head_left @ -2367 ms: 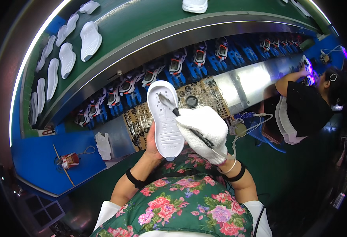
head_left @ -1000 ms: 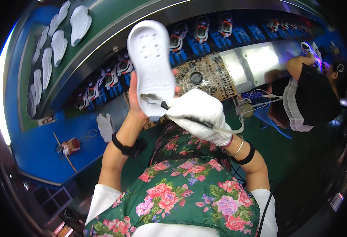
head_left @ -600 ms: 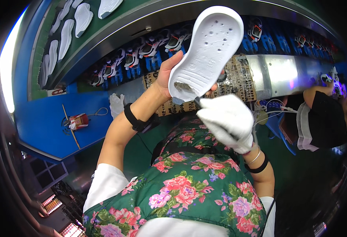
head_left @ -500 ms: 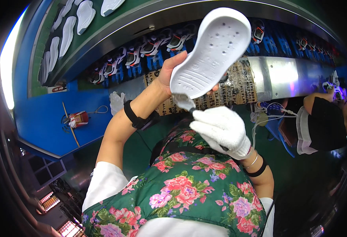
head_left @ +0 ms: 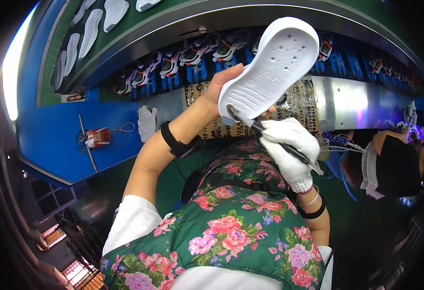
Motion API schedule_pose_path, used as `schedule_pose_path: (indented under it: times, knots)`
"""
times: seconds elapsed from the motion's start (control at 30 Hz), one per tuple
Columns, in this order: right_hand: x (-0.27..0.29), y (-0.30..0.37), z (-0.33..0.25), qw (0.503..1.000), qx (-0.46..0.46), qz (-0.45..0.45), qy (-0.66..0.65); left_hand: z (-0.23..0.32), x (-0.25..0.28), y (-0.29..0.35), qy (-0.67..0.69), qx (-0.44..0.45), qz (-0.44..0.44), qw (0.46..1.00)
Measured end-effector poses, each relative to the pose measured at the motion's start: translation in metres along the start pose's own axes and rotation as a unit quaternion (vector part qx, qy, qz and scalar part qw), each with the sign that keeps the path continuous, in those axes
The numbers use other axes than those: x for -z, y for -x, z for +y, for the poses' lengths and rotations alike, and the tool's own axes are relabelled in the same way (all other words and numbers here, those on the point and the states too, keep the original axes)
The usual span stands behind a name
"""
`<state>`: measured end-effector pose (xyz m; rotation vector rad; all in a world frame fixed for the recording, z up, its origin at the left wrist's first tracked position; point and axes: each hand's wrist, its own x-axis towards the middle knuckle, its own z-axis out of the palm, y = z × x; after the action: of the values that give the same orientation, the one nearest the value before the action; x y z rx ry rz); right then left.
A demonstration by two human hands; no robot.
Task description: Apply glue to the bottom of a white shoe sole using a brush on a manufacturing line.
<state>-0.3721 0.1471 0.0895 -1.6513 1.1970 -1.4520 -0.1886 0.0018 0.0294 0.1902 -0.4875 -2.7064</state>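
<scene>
My bare left hand (head_left: 216,90) grips a white shoe sole (head_left: 269,65) by its edge, thumb on the near side and fingertips showing past the far rim. The sole tilts up to the right, with its small holes at the wide end and ridges near the lower end. In a white knitted glove, my right hand (head_left: 289,147) is closed around a brush (head_left: 244,120) with a dark handle. The brush's dark tip touches the sole's lower end. The handle runs through the glove and its pale far end sticks out below.
Behind the sole runs a metal ledge (head_left: 340,104) with taped cardboard (head_left: 197,99). Shoe uppers on blue holders (head_left: 192,55) line the conveyor; more white soles (head_left: 91,31) lie on the green belt (head_left: 139,26). A red container (head_left: 98,137) and stick rest on the blue table (head_left: 52,154). A co-worker (head_left: 398,159) is at right.
The brush has come in onto the sole's lower end, and my right hand has turned so more of the handle shows. My left hand and the sole have shifted slightly right and down.
</scene>
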Motion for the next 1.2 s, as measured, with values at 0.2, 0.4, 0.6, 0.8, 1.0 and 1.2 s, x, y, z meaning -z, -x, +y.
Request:
schedule_pose_path:
  times: [0.2, 0.4, 0.6, 0.8, 1.0, 1.2]
  knots:
    - [0.003, 0.016, 0.009, 0.952, -0.201, 0.049, -0.225, -0.031, -0.001, 0.014, 0.163, -0.023, 0.030, 0.986]
    - [0.027, -0.018, 0.021, 0.987, 0.005, 0.057, 0.151, -0.081, 0.013, 0.027, 0.174, -0.006, 0.077, 0.982]
    - [0.004, -0.003, 0.019, 0.952, 0.166, -0.002, 0.258, -0.082, 0.021, 0.036, 0.218, -0.024, 0.070, 0.973]
    - [-0.015, 0.038, -0.003, 0.981, -0.125, -0.082, -0.125, -0.062, 0.028, 0.029, 0.178, -0.061, 0.017, 0.982]
    - [0.001, 0.030, 0.008, 0.937, -0.291, -0.037, -0.190, -0.077, 0.025, 0.018, 0.188, -0.093, 0.026, 0.977]
    - [0.032, 0.030, 0.013, 0.932, -0.299, 0.025, -0.204, -0.102, 0.012, 0.014, 0.182, -0.082, 0.116, 0.973]
